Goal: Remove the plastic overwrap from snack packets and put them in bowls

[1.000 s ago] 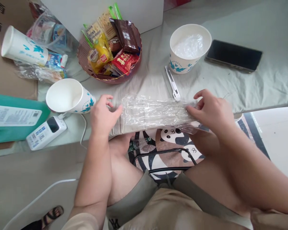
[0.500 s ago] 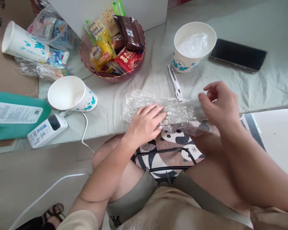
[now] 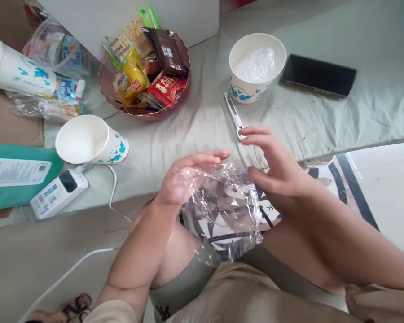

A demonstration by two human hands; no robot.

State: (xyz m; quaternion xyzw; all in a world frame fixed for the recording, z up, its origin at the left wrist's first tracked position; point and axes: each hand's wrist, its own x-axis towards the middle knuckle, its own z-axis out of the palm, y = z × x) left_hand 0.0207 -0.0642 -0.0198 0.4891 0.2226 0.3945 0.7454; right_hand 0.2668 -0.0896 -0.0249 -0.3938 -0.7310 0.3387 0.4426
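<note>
A crinkled clear plastic bag (image 3: 225, 215) hangs between my hands above my lap, partly see-through. My left hand (image 3: 188, 177) is at its upper left corner, fingers stretched to the right; plastic covers the thumb side, so the grip is partly hidden. Near the upper right corner, my right hand (image 3: 272, 161) has its fingers and thumb spread apart, the thumb close to the bag's edge. Just beyond those fingertips lies a white utility knife (image 3: 234, 114) on the cloth. A paper cup (image 3: 242, 89) with crumpled clear plastic (image 3: 256, 65) inside stands behind the knife.
A black phone (image 3: 318, 75) lies right of that cup. At left are a snack bowl (image 3: 104, 83), a tilted paper cup (image 3: 116, 150), a white power bank (image 3: 59, 193) with a cable (image 3: 112, 184), a green jug (image 3: 55, 159) and another cup (image 3: 20, 74). The cloth-covered table's edge runs before me.
The plastic bag has come off the table edge toward me and hangs over my lap. My left hand has lifted from pressing on it; my right hand has moved left and opened wider.
</note>
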